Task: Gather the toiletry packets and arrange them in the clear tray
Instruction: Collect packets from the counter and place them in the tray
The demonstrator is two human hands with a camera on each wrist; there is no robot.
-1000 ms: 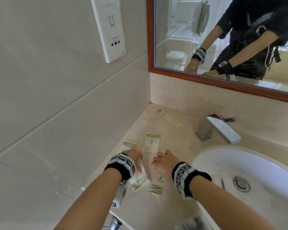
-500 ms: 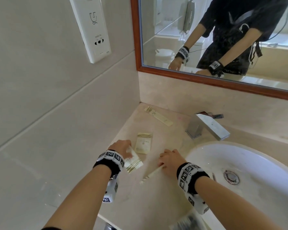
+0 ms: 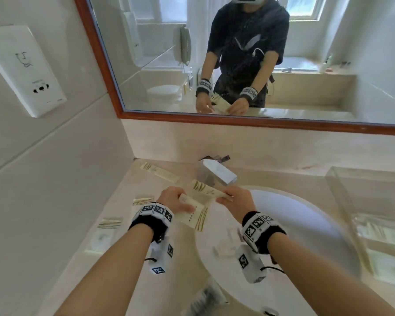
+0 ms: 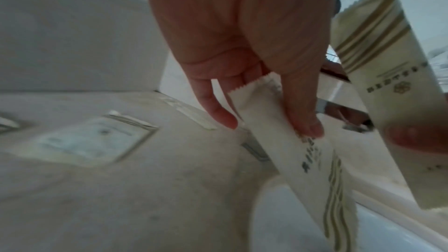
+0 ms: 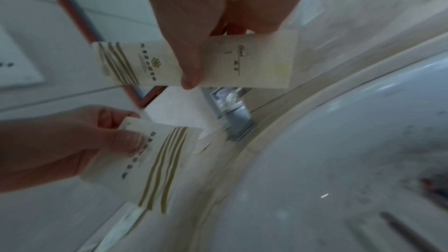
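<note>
While both hands hang above the near edge of the counter [image 3: 146, 265], each one grips a cream packet with olive stripes. The left hand [image 3: 172, 199] pinches the end of a packet [image 3: 195, 216] between thumb and fingers, so that it slants down toward the basin [image 3: 306, 229]; the left wrist view shows more than one thin edge in that pinch, though how many packets I cannot tell. The right hand [image 3: 234, 198] pinches a long packet [image 3: 205, 190] near its middle and holds it roughly level, just beyond the left hand's packet and apart from it.

Three more packets lie flat on the counter by the left wall: a long one [image 3: 159, 172] far back near the corner, a striped one [image 3: 143, 201] beside the left wrist, and another [image 3: 110, 223] nearer the front edge. The clear tray [image 3: 342, 192] stands at the right of the basin, well apart from both hands, with pale striped packets [image 3: 379, 233] already lying inside it.

Between the hands and the back wall stands the chrome faucet [image 3: 217, 173], just behind the right hand's packet. The basin lies between the hands and the tray. A mirror [image 3: 328, 127] with a reddish-brown frame hangs above, and a white socket plate [image 3: 25, 69] sits on the left wall.
</note>
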